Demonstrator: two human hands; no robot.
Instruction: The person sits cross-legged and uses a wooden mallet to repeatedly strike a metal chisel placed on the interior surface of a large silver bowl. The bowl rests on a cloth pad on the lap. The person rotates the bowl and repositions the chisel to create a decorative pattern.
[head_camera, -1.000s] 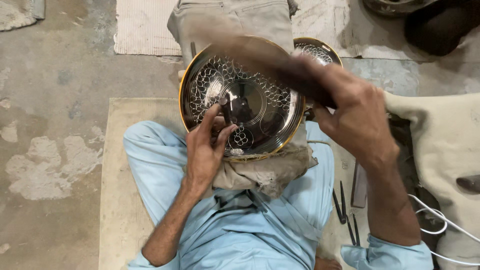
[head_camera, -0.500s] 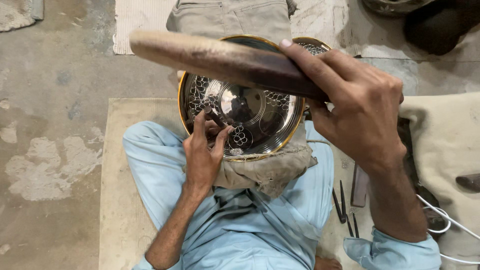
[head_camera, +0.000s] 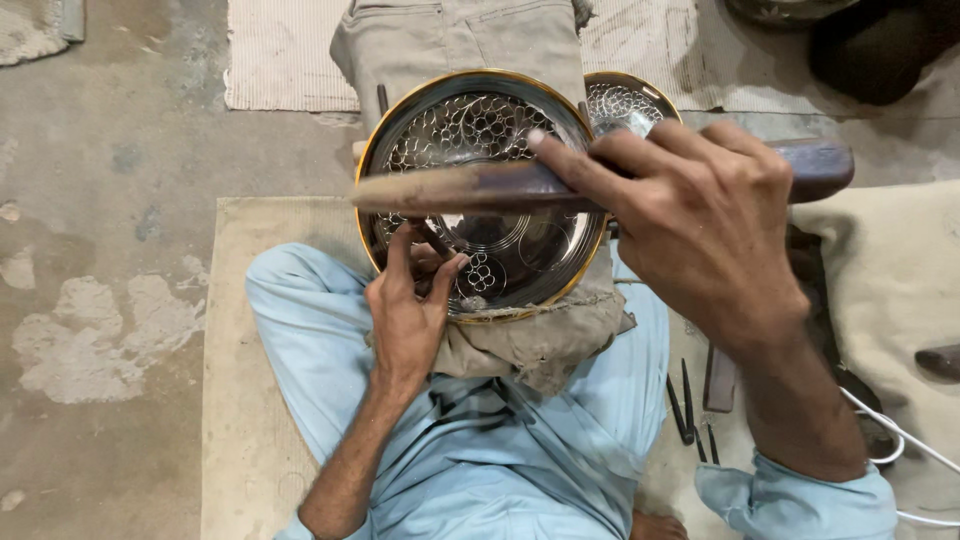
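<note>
A round silver metal plate (head_camera: 500, 130) with a gold rim and an engraved mesh pattern rests on a cloth pad on my lap. My left hand (head_camera: 410, 310) pinches a small metal punch (head_camera: 440, 245) upright against the plate's lower left part. My right hand (head_camera: 700, 220) grips a long dark wooden stick (head_camera: 450, 188), held level just above the plate and across its middle. A second, smaller engraved plate (head_camera: 630, 100) peeks out behind my right hand.
A beige cloth (head_camera: 520, 345) bunches under the plate. Several thin dark metal tools (head_camera: 690, 405) lie by my right knee. A white cable (head_camera: 890, 430) runs at the lower right. A woven mat (head_camera: 280, 60) and grey concrete floor (head_camera: 110, 200) lie beyond.
My right hand has swung the wooden stick down from a raised, tilted position to level over the plate. My left hand has stayed on the punch, shifting slightly lower on the plate.
</note>
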